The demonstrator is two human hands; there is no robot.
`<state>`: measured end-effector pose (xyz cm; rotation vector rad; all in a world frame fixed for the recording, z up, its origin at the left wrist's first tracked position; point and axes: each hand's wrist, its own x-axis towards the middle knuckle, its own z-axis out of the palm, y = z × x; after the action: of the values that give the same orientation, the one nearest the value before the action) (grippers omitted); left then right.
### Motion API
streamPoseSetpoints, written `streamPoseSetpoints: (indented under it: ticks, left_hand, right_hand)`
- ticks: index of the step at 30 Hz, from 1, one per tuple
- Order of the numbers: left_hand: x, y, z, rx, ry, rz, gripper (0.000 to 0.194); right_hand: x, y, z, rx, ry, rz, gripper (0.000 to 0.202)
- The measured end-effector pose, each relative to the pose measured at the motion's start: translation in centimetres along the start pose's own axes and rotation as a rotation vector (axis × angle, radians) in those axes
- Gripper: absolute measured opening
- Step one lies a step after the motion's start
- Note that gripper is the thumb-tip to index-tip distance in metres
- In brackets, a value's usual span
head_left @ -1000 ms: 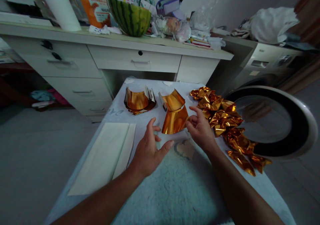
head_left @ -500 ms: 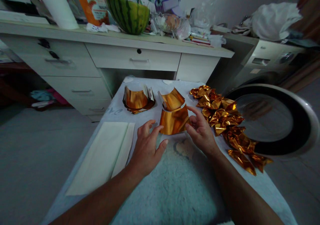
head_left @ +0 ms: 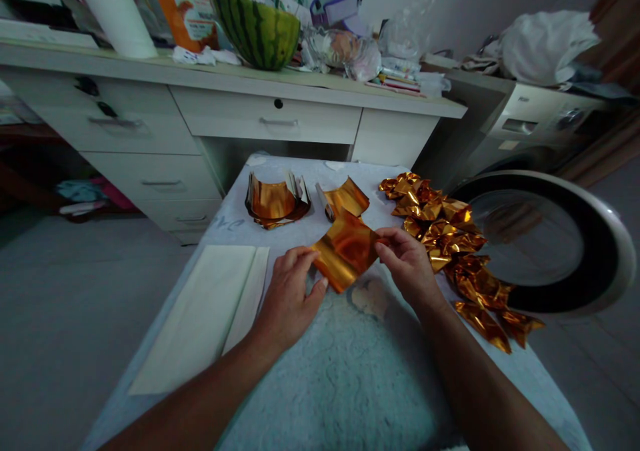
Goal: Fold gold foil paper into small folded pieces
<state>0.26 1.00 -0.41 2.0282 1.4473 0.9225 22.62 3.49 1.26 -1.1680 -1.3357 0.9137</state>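
A square sheet of gold foil (head_left: 346, 251) is held turned cornerwise between my hands, above the cloth-covered table. My left hand (head_left: 293, 291) has its fingertips and thumb closed on the sheet's left corner. At the right corner, my right hand (head_left: 407, 264) pinches the foil between thumb and fingers. Just behind the sheet lies a curled gold foil piece (head_left: 350, 196). A stack of curled gold foil (head_left: 274, 201) rests further left. Folded gold foil pieces (head_left: 450, 237) form a long heap along the table's right side.
White folded paper (head_left: 200, 311) lies at the table's left. Behind the table (head_left: 320, 384) is a white counter (head_left: 300, 84) with drawers, bearing a half watermelon (head_left: 257, 31), a paper roll and bags. A washing machine (head_left: 545, 114) with its round door (head_left: 540, 237) open is at the right.
The gold sheet has turned from lying square to a cornerwise position and come slightly nearer. The fingers of both hands have closed on its corners.
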Motion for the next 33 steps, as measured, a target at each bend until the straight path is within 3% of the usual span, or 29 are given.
streamPoseSetpoints:
  ticks: [6, 10, 17, 22, 28, 33]
  left_hand:
    - [0.1, 0.3, -0.4, -0.043, -0.029, -0.037, 0.035]
    - [0.3, 0.4, -0.4, -0.213, -0.051, -0.159, 0.039]
    - [0.4, 0.4, -0.3, -0.775, -0.011, -0.394, 0.053]
    - [0.6, 0.9, -0.4, -1.148, 0.025, -0.522, 0.057]
    - [0.9, 1.1, -0.8, -1.191, 0.063, -0.595, 0.055]
    - [0.9, 0.6, -0.7, -1.026, 0.011, -0.526, 0.071]
  right_hand:
    - [0.1, 0.4, -0.3, 0.177, 0.024, 0.047, 0.010]
    - [0.0, 0.3, -0.4, 0.315, -0.042, 0.033, 0.008]
    - [-0.5, -1.1, -0.4, 0.438, -0.296, 0.016, 0.009]
    - [-1.1, -2.1, -1.0, 0.406, -0.622, 0.092, 0.009]
    - [-1.3, -3.5, -1.1, 0.338, -0.926, 0.159, 0.022]
    - [-1.3, -3.0, -1.1, 0.276, -0.999, 0.201, 0.020]
